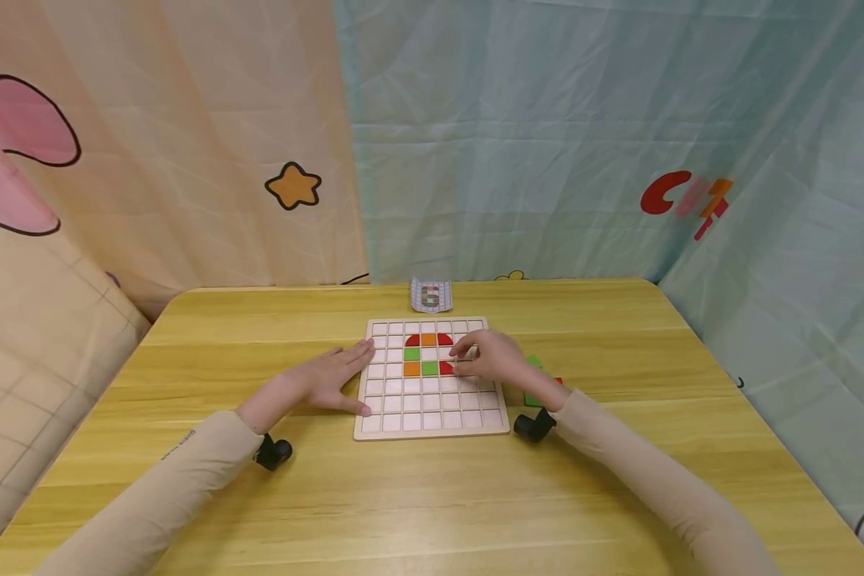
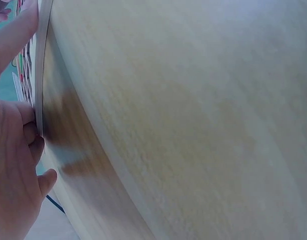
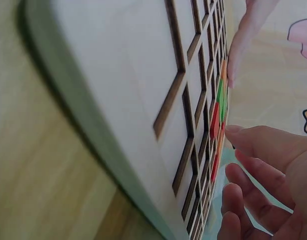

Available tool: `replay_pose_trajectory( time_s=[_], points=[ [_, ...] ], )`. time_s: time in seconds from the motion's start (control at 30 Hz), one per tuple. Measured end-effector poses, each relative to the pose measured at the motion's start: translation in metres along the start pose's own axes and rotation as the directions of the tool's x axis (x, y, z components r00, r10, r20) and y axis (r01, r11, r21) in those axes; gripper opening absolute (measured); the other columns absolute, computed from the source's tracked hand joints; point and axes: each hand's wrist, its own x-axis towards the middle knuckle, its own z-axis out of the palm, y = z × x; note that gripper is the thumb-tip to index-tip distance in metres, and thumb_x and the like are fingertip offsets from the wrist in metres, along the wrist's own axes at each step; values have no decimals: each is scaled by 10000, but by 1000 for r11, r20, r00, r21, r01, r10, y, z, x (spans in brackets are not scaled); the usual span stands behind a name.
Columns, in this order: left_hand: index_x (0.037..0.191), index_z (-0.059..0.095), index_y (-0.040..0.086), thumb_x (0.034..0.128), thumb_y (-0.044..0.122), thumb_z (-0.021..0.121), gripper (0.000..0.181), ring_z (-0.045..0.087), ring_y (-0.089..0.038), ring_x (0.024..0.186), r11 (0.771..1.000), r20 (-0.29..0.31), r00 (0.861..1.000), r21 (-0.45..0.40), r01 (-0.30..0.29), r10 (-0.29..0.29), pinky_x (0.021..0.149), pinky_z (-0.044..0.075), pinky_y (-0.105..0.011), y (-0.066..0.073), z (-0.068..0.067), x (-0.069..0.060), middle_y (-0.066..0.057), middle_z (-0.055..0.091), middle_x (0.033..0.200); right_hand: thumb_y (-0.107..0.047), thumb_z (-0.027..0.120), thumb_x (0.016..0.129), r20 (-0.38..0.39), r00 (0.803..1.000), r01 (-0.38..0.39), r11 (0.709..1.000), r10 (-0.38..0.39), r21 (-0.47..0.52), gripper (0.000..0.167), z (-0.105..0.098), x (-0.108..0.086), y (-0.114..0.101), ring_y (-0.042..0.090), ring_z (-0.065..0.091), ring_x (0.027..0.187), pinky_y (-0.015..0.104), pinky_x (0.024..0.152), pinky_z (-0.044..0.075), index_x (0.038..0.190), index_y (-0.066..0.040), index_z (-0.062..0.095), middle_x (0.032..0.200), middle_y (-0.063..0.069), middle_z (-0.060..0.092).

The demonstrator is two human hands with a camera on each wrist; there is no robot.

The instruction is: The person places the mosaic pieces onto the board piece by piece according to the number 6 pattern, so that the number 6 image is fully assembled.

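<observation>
A wooden grid board (image 1: 432, 434) lies flat on the table. Set in its squares are colored tiles: a red quarter-round tile (image 1: 413, 341), an orange tile (image 1: 428, 339) and another red one (image 1: 444, 339) in a row. Below them sit a green tile (image 1: 411, 354), an orange tile (image 1: 412, 369), a green tile (image 1: 430, 368) and a red quarter-round tile (image 1: 446, 368). My left hand (image 1: 331, 378) rests spread on the board's left edge. My right hand (image 1: 491, 355) is over the right side, its thumb by the lower red tile, index finger apart from the thumb; nothing shows between them.
Behind the board stands a small pattern card (image 1: 430, 296) with a colored figure on a grid. Loose green tiles (image 1: 533, 398) and a bit of red lie right of the board, partly behind my right forearm. Curtains hang beyond the wooden table (image 1: 418, 504).
</observation>
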Motion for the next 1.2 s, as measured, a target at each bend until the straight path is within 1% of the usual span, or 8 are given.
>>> replay_pose_trajectory(
  time_s=[0.17,0.4,0.5,0.63,0.73,0.9,1.2],
  points=[
    [1540,89,22,841,667,561,1062,82,-295,1503,1000,-2,1000,2,-2,2,1208,149,-507,0,1,0,-145,23,1626,-264,757,826,-29,1000,-9,1000,9,18,228,-8,-3,9,115,535,670,245,602,430,1036,-174,743,967,-28,704],
    [1535,101,2,842,660,565,1062,100,-314,1498,1000,-9,1000,-4,-9,9,1203,155,-519,-1,1,0,-162,41,1622,-220,756,826,-81,996,31,999,-28,36,234,-25,-13,24,109,507,565,247,531,419,1038,-124,734,960,29,708],
    [1533,105,-4,839,661,568,1068,108,-322,1495,1000,-12,1000,-8,-13,13,1199,158,-529,-1,2,0,-171,46,1620,-222,761,822,-104,994,32,999,-28,36,244,-30,-17,31,118,518,567,252,523,430,1037,-109,733,961,48,711],
    [1539,87,17,838,668,564,1070,97,-306,1499,1000,-5,1000,-10,0,0,1202,147,-528,-2,2,1,-155,24,1624,-217,760,822,-121,992,26,999,-21,39,262,-36,-23,40,126,529,611,254,532,439,1053,-96,730,983,70,710],
    [1544,77,38,833,676,562,1072,85,-285,1504,1000,5,1000,-12,13,-13,1209,136,-516,-1,1,2,-134,8,1628,-232,757,828,-120,993,16,999,-10,47,278,-40,-28,46,143,540,650,260,557,444,1069,-97,727,1001,82,706],
    [1545,81,40,825,684,566,1081,86,-288,1503,1000,11,1000,-19,16,-15,1207,137,-521,-1,1,2,-130,6,1629,-250,746,839,-115,993,11,999,-6,43,278,-47,-37,53,151,555,683,268,609,463,1075,-104,727,1008,78,705],
    [1544,84,36,828,682,564,1076,86,-292,1503,1000,8,1000,-12,14,-14,1205,140,-525,0,1,1,-133,6,1629,-235,764,819,-99,995,-16,999,19,30,292,-56,-51,66,148,555,644,261,581,469,1061,-76,729,922,40,699]
  ],
)
